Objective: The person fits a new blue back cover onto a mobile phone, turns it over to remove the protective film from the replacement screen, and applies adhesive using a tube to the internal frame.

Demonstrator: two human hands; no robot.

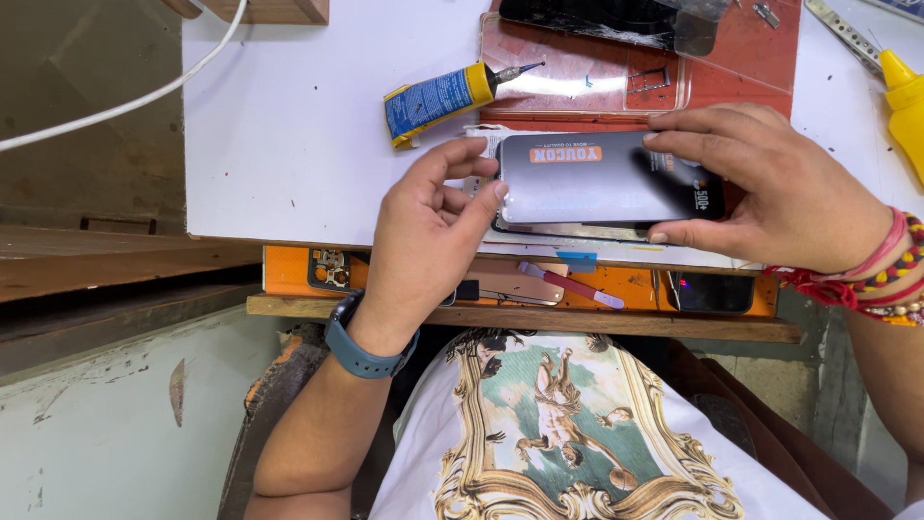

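- Phone screen panel [602, 178], held flat just above the near edge of the white worktop [289, 144], its long axis running left to right between the two hands.
- Left hand [428, 241] meets the panel's left short end, thumb tip on the corner and fingers curled loosely; a narrow grip that steadies more than clamps.
- Right hand [770, 188] is the firmer holder: fingers along the far long edge, thumb on the near edge, pinching the right end.
- Panel looks dark grey and glossy under a protective film with an orange label; another dark slab lies directly beneath it.
- Blue-and-yellow glue tube [443, 96] lies just beyond, nozzle pointing right towards a clear tray [587, 72].
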